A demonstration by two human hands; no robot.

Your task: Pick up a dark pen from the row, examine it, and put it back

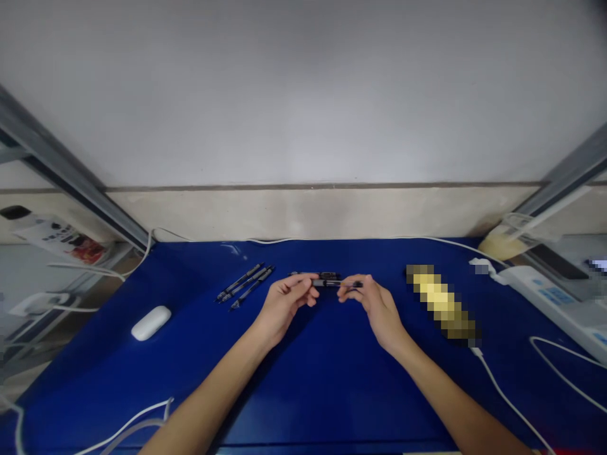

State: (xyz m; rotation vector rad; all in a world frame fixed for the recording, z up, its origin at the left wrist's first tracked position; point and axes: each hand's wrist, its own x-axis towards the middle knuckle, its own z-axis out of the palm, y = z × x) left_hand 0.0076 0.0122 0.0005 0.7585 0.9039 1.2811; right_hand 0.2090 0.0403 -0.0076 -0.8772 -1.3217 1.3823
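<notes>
- Head view: pen (327, 284) held crosswise between both hands, over the blue table (303, 392); another pen (330, 275) just behind, partly hidden.
- Left hand (284, 303): thumb and fingers pinching the pen's left end.
- Right hand (374, 303): thumb and fingers pinching the right end.
- Too small to tell: one whole pen or parts drawn apart.
- Best handled with a light, even pinch, both ends in one straight line; avoid bending the thin-looking middle.
- Mind the three pens (246, 284) lying near the left hand; leave elbow room there.
</notes>
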